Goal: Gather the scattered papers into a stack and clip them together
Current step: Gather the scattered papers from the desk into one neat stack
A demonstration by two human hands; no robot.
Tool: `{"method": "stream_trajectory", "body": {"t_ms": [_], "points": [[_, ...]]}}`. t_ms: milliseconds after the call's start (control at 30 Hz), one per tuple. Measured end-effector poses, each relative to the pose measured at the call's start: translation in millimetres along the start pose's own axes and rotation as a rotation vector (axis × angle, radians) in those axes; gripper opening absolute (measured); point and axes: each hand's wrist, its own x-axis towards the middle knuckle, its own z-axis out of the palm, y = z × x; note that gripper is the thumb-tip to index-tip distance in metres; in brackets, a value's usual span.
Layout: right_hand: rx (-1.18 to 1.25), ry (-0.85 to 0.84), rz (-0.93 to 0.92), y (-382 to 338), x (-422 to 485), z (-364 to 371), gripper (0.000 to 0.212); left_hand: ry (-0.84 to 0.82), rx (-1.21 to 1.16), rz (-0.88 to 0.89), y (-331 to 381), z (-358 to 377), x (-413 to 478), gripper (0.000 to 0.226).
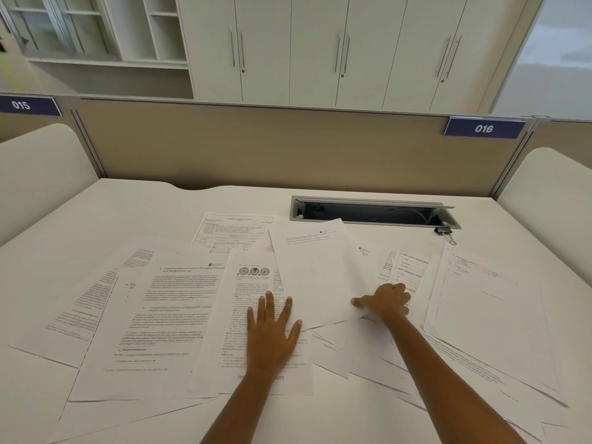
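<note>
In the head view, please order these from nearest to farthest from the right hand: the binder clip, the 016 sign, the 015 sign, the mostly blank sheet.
1. Mostly blank sheet: gripped by the right hand.
2. Binder clip: beyond the hand, by the cable slot.
3. 016 sign: on the partition, far right.
4. 015 sign: on the partition, far left.

My white surface (96, 219) backs onto a beige partition (288, 145) carrying two blue number plates, 015 (21, 105) and 016 (483, 128). A grey cable hatch (368, 213) lies open near the far edge. Rounded white side screens (41, 161) flank me. Beyond stand white cupboards (320, 43) with slim bar handles and open shelving (105, 33) at left. The pale patch at upper right is perhaps a wall.
</note>
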Motion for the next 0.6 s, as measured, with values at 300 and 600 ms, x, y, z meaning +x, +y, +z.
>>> {"method": "stream_trajectory", "body": {"t_ms": [300,600], "points": [[0.618,-0.105,-0.128,5,5,-3,0.024,-0.039,0.02,-0.007,-2,-1,3,0.074],[0.933,0.242,-0.217,33,-30,-15,0.019,0.24,-0.68,-0.264,-16,-47,8,0.041]]}}
